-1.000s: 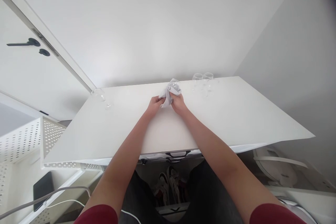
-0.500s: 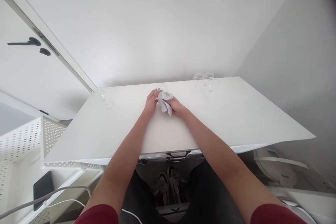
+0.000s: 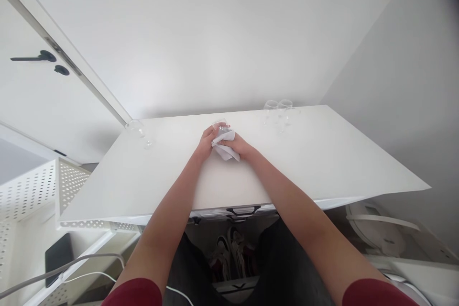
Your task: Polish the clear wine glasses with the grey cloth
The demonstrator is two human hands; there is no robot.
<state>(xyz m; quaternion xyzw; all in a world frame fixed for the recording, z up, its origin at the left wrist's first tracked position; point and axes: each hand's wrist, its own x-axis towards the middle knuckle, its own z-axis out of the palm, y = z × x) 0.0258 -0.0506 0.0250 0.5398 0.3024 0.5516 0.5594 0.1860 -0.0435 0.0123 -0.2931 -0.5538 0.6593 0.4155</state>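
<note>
Over the middle of the white tabletop [image 3: 308, 162], a clear glass [image 3: 221, 124] is held between my two hands. My left hand [image 3: 206, 142] closes round its left side, with fingertips showing behind the bowl. A light grey cloth [image 3: 226, 148] is pressed to the near side of the glass by my right hand [image 3: 239, 144], whose fingers are closed on it. The cloth's lower end hangs loose toward me. The lower part of the glass is hidden by cloth and fingers.
Stemmed glasses [image 3: 278, 112] stand together at the back right of the table. Another clear glass [image 3: 138, 130] is at the back left. A black drawer handle [image 3: 244, 211] sits below the front edge. Left are a perforated white shelf [image 3: 30, 191] and a grey cable [image 3: 82, 259].
The cloth has shifted and spread leftward across the near side of the glass. More of the bowl shows above it, and my left hand has turned slightly round the glass.
</note>
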